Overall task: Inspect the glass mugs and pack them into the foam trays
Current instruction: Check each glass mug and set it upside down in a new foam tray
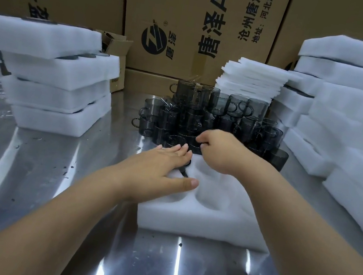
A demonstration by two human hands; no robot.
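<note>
One smoky grey glass mug [184,171] lies in the far-left well of the white foam tray [197,223], beneath the straight-fingered left hand [164,165]. The right hand [219,148] curls among the piled grey mugs [203,112] behind; its grip is unclear.

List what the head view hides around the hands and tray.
- Head view: left hand lies flat over a foam tray pocket; only a dark sliver of its contents shows.
- Head view: right hand, fingers curl away from the camera, hiding any grip.
- Head view: glass mugs overlap in dark glass; count unreadable.
</note>
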